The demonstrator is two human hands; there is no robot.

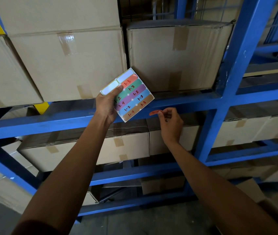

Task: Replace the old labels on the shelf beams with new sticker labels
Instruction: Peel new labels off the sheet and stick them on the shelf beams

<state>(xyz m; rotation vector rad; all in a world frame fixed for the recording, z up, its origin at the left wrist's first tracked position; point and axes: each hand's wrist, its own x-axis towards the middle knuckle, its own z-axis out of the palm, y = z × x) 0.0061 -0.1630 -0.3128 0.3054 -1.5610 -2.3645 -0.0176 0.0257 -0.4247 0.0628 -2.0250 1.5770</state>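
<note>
An orange label (pixel 154 112) lies on the blue shelf beam (pixel 84 120), pinched at its end by the right hand (pixel 170 123), likely for peeling or pressing. The left hand (pixel 106 106) grips the sticker sheet (pixel 129 94) close by, labels facing out.

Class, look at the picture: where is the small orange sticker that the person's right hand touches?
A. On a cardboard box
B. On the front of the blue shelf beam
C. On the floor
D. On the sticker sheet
B: the right hand has its fingertips on the orange sticker, which lies on the blue shelf beam.
</note>
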